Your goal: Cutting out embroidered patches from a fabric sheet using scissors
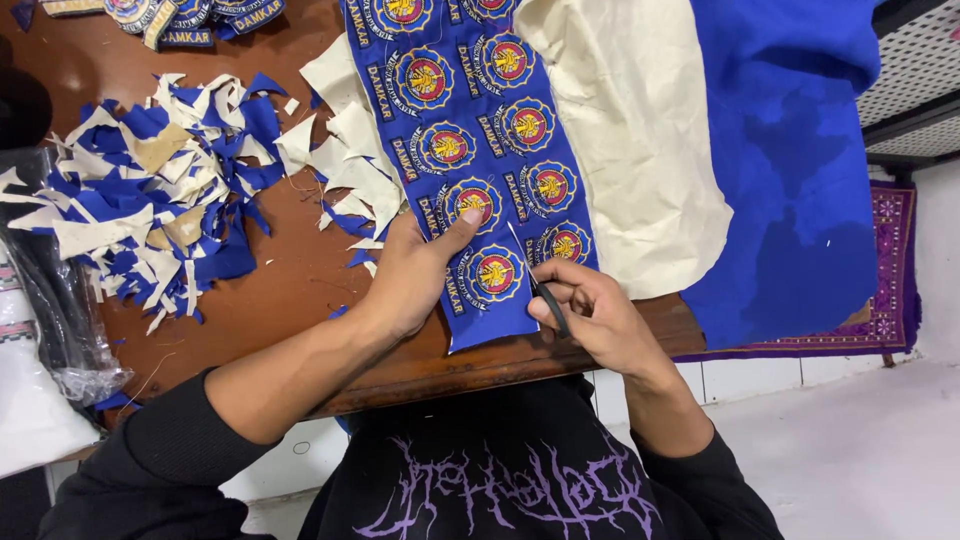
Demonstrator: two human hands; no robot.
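A long blue fabric strip (470, 130) carrying two columns of round red-and-yellow embroidered badges lies across the wooden table (300, 280) and hangs over its near edge. My left hand (415, 270) presses the strip's left side flat, thumb resting beside a badge. My right hand (590, 310) grips small black-handled scissors (545, 295), whose thin blade points up into the cloth between the lowest badges.
A heap of blue and cream fabric scraps (160, 190) covers the table's left part. Cream backing cloth (640, 130) and plain blue cloth (790, 160) lie to the right. Cut-out badges (190, 20) sit at the far edge. A plastic-wrapped bundle (50, 290) stands at left.
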